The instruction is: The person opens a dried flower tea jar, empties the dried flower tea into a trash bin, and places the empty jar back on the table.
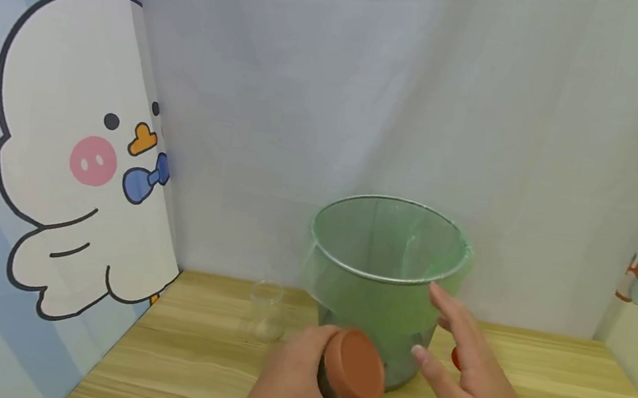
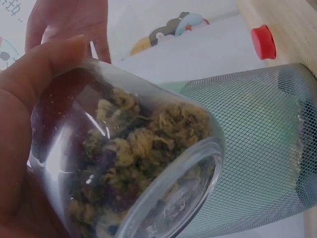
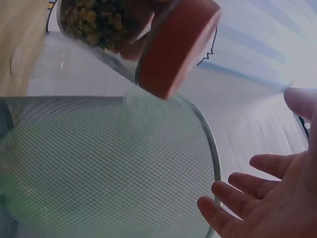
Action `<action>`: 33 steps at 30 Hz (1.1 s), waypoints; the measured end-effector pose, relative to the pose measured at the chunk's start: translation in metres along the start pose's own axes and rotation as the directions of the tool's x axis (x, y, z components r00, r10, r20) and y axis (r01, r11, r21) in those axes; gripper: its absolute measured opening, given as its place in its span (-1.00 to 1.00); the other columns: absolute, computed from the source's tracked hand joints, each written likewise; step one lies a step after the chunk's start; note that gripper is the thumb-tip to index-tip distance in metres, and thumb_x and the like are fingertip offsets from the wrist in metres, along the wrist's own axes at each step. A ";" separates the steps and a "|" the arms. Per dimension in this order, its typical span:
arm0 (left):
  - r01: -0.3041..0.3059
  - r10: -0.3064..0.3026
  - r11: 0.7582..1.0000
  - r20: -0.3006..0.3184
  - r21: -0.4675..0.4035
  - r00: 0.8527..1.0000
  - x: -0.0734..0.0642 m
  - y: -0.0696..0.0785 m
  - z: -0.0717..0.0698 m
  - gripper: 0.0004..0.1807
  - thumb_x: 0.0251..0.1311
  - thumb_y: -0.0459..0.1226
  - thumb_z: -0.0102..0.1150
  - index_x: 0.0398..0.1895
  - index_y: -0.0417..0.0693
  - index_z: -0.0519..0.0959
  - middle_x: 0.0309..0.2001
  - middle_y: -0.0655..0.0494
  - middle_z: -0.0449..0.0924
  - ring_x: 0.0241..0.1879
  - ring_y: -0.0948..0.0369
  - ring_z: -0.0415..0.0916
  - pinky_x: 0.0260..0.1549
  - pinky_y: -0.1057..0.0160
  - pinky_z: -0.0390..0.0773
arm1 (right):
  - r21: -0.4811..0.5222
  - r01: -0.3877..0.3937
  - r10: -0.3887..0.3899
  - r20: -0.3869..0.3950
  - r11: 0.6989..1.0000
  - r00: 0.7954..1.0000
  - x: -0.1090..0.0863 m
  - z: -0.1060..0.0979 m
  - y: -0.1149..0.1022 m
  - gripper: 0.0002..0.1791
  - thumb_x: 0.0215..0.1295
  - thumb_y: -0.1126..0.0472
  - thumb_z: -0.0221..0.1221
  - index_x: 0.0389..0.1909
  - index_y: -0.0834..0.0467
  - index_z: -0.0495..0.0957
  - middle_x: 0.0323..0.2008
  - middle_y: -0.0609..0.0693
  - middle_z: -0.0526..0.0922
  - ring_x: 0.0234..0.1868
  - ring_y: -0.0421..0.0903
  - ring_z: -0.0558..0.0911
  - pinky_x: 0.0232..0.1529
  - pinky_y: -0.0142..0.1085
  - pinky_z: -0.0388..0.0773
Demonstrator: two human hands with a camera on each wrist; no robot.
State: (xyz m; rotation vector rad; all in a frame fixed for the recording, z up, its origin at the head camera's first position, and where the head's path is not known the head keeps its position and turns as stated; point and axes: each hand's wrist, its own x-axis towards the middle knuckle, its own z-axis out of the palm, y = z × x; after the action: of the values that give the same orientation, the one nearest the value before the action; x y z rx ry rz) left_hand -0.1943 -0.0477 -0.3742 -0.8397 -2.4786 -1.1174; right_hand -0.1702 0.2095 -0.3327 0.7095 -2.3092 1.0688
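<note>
My left hand (image 1: 292, 380) grips a clear glass jar (image 2: 133, 144) around its side, tilted over. Dried yellowish flower heads fill part of the jar, and its reddish-brown lid (image 1: 358, 369) is on, facing up and to the right in the head view. My right hand (image 1: 472, 387) is held with fingers spread and nothing in it, to the right of the jar. Just behind both hands stands a mesh bin (image 3: 89, 163) with a green liner bag (image 1: 366, 299) folded over its rim. The right fingertips overlap the rim in the head view.
At the bin's left, a clear glass (image 1: 265, 309) stands on the wooden table (image 1: 186, 336). A small red cap-like piece (image 2: 263, 42) lies to the right of the bin, partly behind my right hand in the head view. A pale curtain (image 1: 257, 117) hangs behind the table.
</note>
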 end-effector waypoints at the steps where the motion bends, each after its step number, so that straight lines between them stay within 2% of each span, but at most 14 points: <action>1: 0.010 -0.010 1.000 0.009 -0.015 1.000 0.000 0.001 0.000 -0.13 -0.29 0.07 0.71 0.22 0.25 0.52 -0.02 0.42 0.54 -0.08 0.36 0.54 -0.07 0.17 0.62 | -0.030 -0.016 0.017 0.031 0.999 0.999 -0.002 0.005 -0.002 -0.16 0.48 0.24 0.22 0.65 -0.07 0.05 0.56 -0.06 0.18 0.46 -0.02 0.31 0.31 -0.18 0.42; 3: 0.039 -0.038 0.998 0.036 -0.041 0.999 0.001 0.003 0.000 -0.14 -0.25 0.08 0.70 0.22 0.23 0.52 -0.03 0.41 0.53 -0.10 0.37 0.53 -0.08 0.18 0.62 | -0.083 -0.030 0.035 0.072 0.996 0.997 -0.005 0.014 -0.004 -0.16 0.49 0.13 0.24 0.66 -0.11 0.03 0.58 -0.10 0.14 0.49 0.01 0.27 0.27 0.05 0.46; 5: 0.056 -0.053 0.997 0.046 -0.053 0.998 0.001 0.004 0.003 -0.14 -0.24 0.06 0.71 0.22 0.22 0.51 -0.04 0.40 0.52 -0.11 0.37 0.52 -0.09 0.20 0.62 | -0.102 -0.002 0.010 0.083 0.995 0.996 -0.008 0.023 -0.004 -0.16 0.47 0.10 0.26 0.65 -0.08 0.06 0.58 -0.09 0.15 0.53 0.01 0.22 0.37 -0.04 0.36; 6: 0.060 -0.058 0.997 0.047 -0.046 0.997 0.001 0.005 0.004 -0.14 -0.25 0.06 0.71 0.22 0.21 0.51 -0.05 0.40 0.51 -0.12 0.37 0.51 -0.10 0.21 0.61 | -0.111 0.018 -0.009 0.078 0.994 0.997 -0.009 0.027 -0.004 -0.16 0.45 0.09 0.27 0.64 -0.07 0.08 0.58 -0.09 0.16 0.53 0.01 0.22 0.35 0.03 0.39; 10: 0.049 -0.049 0.999 0.032 0.016 0.998 0.001 0.006 0.008 -0.10 -0.30 0.01 0.74 0.23 0.12 0.52 -0.06 0.37 0.53 -0.13 0.36 0.51 -0.14 0.23 0.62 | -0.159 0.078 -0.070 0.060 0.984 0.996 -0.013 0.043 0.000 -0.18 0.41 0.06 0.30 0.60 0.01 0.18 0.56 -0.07 0.23 0.50 0.01 0.29 0.27 -0.03 0.50; 12: 0.041 -0.043 0.998 0.031 0.046 0.999 0.002 0.005 0.009 -0.07 -0.29 0.03 0.74 0.25 0.05 0.52 -0.03 0.33 0.55 -0.11 0.34 0.53 -0.12 0.21 0.64 | -0.179 0.089 -0.079 0.063 0.980 0.995 -0.015 0.050 0.003 -0.19 0.40 0.04 0.31 0.58 0.04 0.21 0.54 -0.06 0.25 0.47 0.04 0.34 0.13 0.15 0.58; 15: 0.064 -0.066 0.997 0.043 0.048 0.997 0.001 0.002 0.010 -0.01 -0.27 0.06 0.73 0.31 -0.03 0.50 0.01 0.27 0.58 -0.07 0.29 0.56 -0.08 0.16 0.64 | -0.198 0.104 -0.093 0.061 0.975 0.994 -0.016 0.059 0.006 -0.23 0.40 0.01 0.30 0.55 0.06 0.26 0.50 -0.07 0.32 0.43 0.03 0.39 0.10 0.12 0.61; 18: 0.128 -0.127 0.992 0.067 -0.007 0.990 0.000 -0.002 0.007 0.02 -0.21 0.08 0.70 0.36 -0.11 0.46 0.01 0.22 0.60 -0.09 0.24 0.59 -0.12 0.13 0.65 | -0.197 0.126 -0.119 0.051 0.972 0.992 -0.018 0.067 0.008 -0.27 0.39 0.00 0.31 0.51 0.03 0.31 0.42 -0.11 0.40 0.36 -0.03 0.46 0.08 0.02 0.64; 20: 0.146 -0.144 0.989 0.061 -0.031 0.988 -0.001 -0.006 0.005 -0.01 -0.16 0.11 0.67 0.34 -0.12 0.47 -0.01 0.21 0.61 -0.12 0.24 0.60 -0.15 0.14 0.66 | -0.193 0.141 -0.134 0.048 0.971 0.990 -0.020 0.072 0.009 -0.29 0.38 -0.01 0.33 0.49 0.01 0.34 0.38 -0.14 0.43 0.32 -0.07 0.49 0.08 -0.04 0.65; 23: 0.094 -0.093 0.995 0.025 -0.026 0.995 -0.003 -0.011 0.003 -0.11 -0.09 0.17 0.62 0.27 -0.05 0.51 -0.06 0.25 0.60 -0.16 0.27 0.59 -0.17 0.15 0.66 | -0.188 0.142 -0.135 0.050 0.972 0.990 -0.022 0.075 0.011 -0.28 0.36 -0.04 0.35 0.47 0.02 0.35 0.35 -0.18 0.44 0.29 -0.11 0.51 0.07 -0.09 0.66; 27: -0.035 0.039 0.997 -0.063 0.063 0.997 -0.004 -0.012 0.007 -0.17 -0.14 0.15 0.64 0.20 0.02 0.55 -0.09 0.28 0.61 -0.16 0.29 0.58 -0.16 0.16 0.66 | -0.171 0.118 -0.111 0.052 0.978 0.992 -0.020 0.074 0.014 -0.27 0.36 -0.04 0.35 0.47 0.03 0.34 0.34 -0.23 0.44 0.27 -0.16 0.51 0.07 -0.12 0.65; 29: -0.118 0.143 0.977 -0.135 0.180 0.980 -0.003 -0.013 0.012 -0.12 -0.21 0.14 0.67 0.19 -0.05 0.56 -0.11 0.23 0.64 -0.19 0.25 0.61 -0.19 0.16 0.67 | -0.162 0.113 -0.106 0.051 0.980 0.993 -0.019 0.074 0.014 -0.28 0.37 -0.03 0.34 0.48 0.03 0.34 0.33 -0.23 0.44 0.25 -0.17 0.52 0.06 -0.14 0.65; 30: -0.155 0.204 0.955 -0.179 0.253 0.963 -0.003 -0.013 0.016 -0.09 -0.27 0.14 0.68 0.17 -0.09 0.57 -0.13 0.19 0.66 -0.20 0.21 0.63 -0.21 0.15 0.68 | -0.160 0.117 -0.112 0.043 0.980 0.993 -0.019 0.074 0.014 -0.29 0.37 -0.01 0.34 0.47 0.03 0.34 0.33 -0.22 0.45 0.24 -0.16 0.52 0.06 -0.14 0.65; 33: -0.217 0.364 0.871 -0.283 0.441 0.887 -0.002 -0.013 0.026 -0.01 -0.43 0.16 0.70 0.12 -0.20 0.59 -0.17 0.09 0.70 -0.25 0.14 0.67 -0.29 0.11 0.70 | -0.162 0.123 -0.125 -0.003 0.979 0.992 -0.019 0.076 0.013 -0.32 0.36 0.04 0.35 0.45 0.02 0.37 0.29 -0.21 0.47 0.20 -0.16 0.53 0.03 -0.15 0.65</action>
State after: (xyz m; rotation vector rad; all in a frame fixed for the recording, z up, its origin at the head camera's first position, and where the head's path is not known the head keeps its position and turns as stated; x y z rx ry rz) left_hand -0.2014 -0.0354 -0.3997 -0.7751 -2.0747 -0.5641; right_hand -0.1810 0.1611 -0.3948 0.7683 -2.2767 0.8177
